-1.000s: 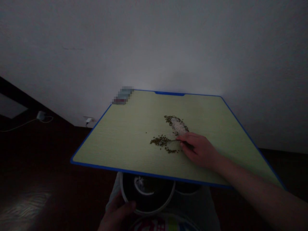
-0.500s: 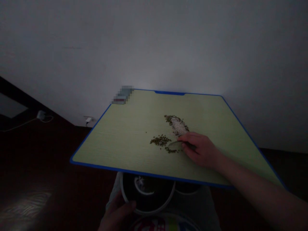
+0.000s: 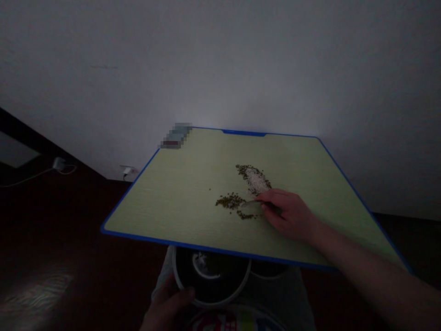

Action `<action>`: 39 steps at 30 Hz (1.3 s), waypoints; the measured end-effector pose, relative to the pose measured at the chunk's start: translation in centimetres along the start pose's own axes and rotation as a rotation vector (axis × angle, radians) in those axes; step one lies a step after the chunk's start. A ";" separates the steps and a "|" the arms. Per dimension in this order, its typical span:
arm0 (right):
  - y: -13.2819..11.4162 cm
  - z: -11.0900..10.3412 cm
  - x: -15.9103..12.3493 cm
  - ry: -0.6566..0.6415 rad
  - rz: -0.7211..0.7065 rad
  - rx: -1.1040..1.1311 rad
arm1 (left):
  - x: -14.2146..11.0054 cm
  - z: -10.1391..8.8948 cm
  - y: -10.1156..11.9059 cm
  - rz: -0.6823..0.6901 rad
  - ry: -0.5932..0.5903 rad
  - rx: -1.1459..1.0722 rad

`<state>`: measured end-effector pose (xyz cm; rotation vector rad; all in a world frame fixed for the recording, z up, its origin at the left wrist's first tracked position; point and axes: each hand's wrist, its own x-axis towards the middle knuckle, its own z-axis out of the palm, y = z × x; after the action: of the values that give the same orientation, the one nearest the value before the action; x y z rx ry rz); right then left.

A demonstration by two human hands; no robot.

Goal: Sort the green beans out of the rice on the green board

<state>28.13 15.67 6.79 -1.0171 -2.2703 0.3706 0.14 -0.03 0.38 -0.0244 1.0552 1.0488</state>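
Right hand (image 3: 289,216): thumb and forefinger pinching a thin, greyish, spoon-like utensil (image 3: 252,203) (metal by its look, too dim to be sure), tip to the left.
Utensil tip: low over the pale green rectangular tabletop with blue edging (image 3: 292,158) — just beside the loose heap of small green-brown beans (image 3: 230,201); contact cannot be told.
White grains: oblong patch of small white grains (image 3: 257,180), fringed with beans, just beyond the right fingertips.
Left hand (image 3: 168,304): thumb over the rim of a round, dark-lined bowl with a white rim (image 3: 220,293), fingers outside it; clasping, though shadow hides most fingers.
Bowl: partly under the tabletop's near edge; dark greenish contents, unclear.
Handling (judgement): low, flat tip and short strokes should serve best — round beans probably roll; knuckles best clear of the white patch, bowl steady and level.
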 end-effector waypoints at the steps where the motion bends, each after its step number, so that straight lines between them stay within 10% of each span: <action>1: 0.0 0.0 0.0 -0.009 -0.008 0.007 | 0.0 0.0 0.0 0.000 0.006 0.000; 39: -0.3 -0.1 -0.3 -0.041 -0.062 0.000 | -0.1 0.1 0.0 0.006 -0.018 -0.011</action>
<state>28.13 15.26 6.91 -0.9446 -2.3323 0.3686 0.18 -0.04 0.49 -0.0208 1.0340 1.0585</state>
